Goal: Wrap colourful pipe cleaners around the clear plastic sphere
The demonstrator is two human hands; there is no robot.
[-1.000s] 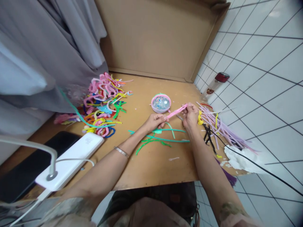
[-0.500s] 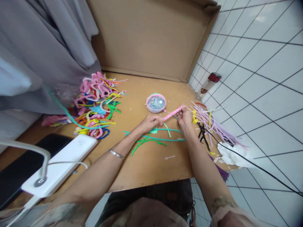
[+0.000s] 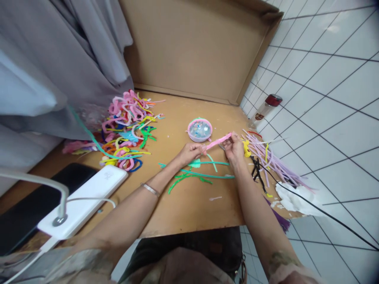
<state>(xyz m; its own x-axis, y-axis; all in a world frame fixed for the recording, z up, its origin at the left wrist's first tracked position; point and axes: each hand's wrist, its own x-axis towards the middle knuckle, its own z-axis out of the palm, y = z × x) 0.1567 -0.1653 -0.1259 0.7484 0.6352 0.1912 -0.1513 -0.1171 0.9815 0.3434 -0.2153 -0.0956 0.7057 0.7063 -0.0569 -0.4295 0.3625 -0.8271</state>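
Note:
A pink pipe cleaner (image 3: pixel 218 142), which looks twisted or doubled, is stretched between my two hands above the table. My left hand (image 3: pixel 192 153) pinches its near end, fingers closed. The far end is gripped in my right hand (image 3: pixel 233 148), close to the lilac stems. Just beyond the pipe cleaner sits a small round pink-rimmed bowl (image 3: pixel 200 129) with bits inside. Under my hands lie teal pipe cleaners (image 3: pixel 204 175) and twisted green pieces (image 3: pixel 177 182). A grey metal object shows partly beside my right hand; its kind is hidden.
A tangled heap of coloured pipe cleaners (image 3: pixel 127 126) lies at left, beyond a white power bank (image 3: pixel 84 201). At right are lilac pipe cleaners (image 3: pixel 275 165), black ones (image 3: pixel 257 173), a bottle (image 3: pixel 265 110), white tissue (image 3: pixel 296 197) and a black cable (image 3: pixel 319 209). Cardboard (image 3: pixel 192 47) stands behind.
The whole view has shifted slightly, so things appear a little further right. Both hands still hold the pink pipe cleaner in nearly the same pose.

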